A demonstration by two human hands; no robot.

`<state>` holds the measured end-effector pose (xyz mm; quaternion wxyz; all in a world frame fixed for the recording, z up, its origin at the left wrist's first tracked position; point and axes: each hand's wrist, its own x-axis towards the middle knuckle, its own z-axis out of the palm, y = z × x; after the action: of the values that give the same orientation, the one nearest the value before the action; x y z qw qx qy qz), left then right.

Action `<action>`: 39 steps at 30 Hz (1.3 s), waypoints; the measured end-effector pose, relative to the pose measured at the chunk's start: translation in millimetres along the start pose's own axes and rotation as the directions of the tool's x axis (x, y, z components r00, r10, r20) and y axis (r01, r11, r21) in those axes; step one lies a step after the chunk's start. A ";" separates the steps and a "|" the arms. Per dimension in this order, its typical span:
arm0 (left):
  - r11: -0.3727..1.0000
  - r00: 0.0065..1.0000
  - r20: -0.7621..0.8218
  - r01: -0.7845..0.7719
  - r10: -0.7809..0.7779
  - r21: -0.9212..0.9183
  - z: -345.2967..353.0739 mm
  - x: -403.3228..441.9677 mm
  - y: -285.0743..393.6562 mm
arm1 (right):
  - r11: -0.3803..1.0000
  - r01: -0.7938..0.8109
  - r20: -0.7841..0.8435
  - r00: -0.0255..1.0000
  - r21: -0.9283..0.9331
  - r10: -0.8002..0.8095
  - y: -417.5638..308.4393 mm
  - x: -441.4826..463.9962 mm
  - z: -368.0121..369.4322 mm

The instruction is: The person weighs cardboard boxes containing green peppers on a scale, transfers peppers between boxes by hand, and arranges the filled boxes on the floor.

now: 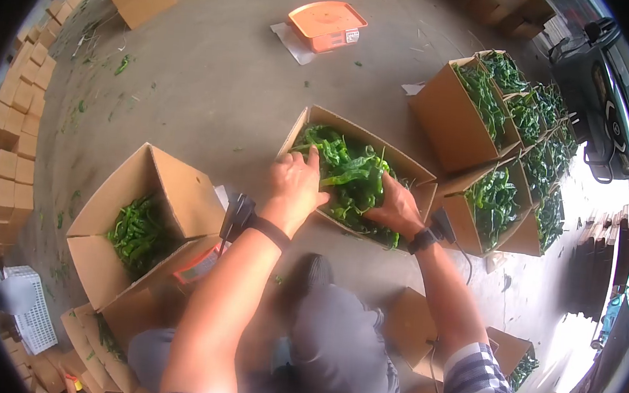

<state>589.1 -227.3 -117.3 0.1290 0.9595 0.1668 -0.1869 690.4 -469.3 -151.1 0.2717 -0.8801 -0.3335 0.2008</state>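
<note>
A cardboard box filled with long green peppers stands in front of me. My left hand reaches over its near left side, thumb and forefinger curved around peppers at the left of the heap. At the right of the heap, my right hand has its fingers and thumb around more peppers. The bunch lies between both hands, level with the box's rim. Some fingertips are hidden among the peppers.
Another open box at left holds a smaller heap of peppers. Several filled boxes stand close together at right. An orange scale sits on the floor ahead. Stacked boxes line the far left, near a white basket.
</note>
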 end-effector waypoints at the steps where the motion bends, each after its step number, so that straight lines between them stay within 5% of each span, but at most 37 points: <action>1: 1.000 1.000 0.010 -0.011 0.011 0.003 -1.0 4.7 1.2 | 1.000 0.022 -0.042 0.999 -0.009 -0.022 0.8 -2.3 0.9; 8: 0.955 0.978 -0.178 -0.153 0.110 -0.253 20.3 25.7 -2.2 | 0.998 -0.055 -0.023 0.998 -0.020 0.055 -8.7 -2.1 2.0; 14: 0.871 0.968 -0.224 -0.202 0.110 -0.447 33.2 20.1 -9.7 | 0.999 0.041 -0.071 0.997 -0.027 -0.043 -12.6 -8.2 -3.6; 16: 0.781 0.905 -0.391 -0.363 0.166 -0.508 30.1 16.3 -4.1 | 0.997 0.066 -0.125 0.990 -0.032 -0.070 -17.6 -11.9 -4.5; 21: 0.697 0.833 -0.495 -0.507 0.246 -0.506 17.9 12.8 7.3 | 0.997 0.075 -0.228 0.971 0.031 -0.066 -31.0 -22.5 -18.7; 30: 0.645 0.867 -0.450 -0.471 0.214 -0.602 -35.6 -3.2 16.9 | 0.993 0.062 -0.315 0.949 0.098 -0.028 -74.5 -24.0 -66.9; 39: 0.553 0.790 -0.572 -0.585 0.222 -0.594 -103.5 -28.9 20.0 | 0.974 0.222 -0.395 0.899 0.041 -0.188 -131.7 -28.7 -119.9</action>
<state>603.8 -221.3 -9.1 0.5102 0.8463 0.0205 0.1522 671.6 -447.5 27.0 0.3890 -0.8501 -0.3549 0.0063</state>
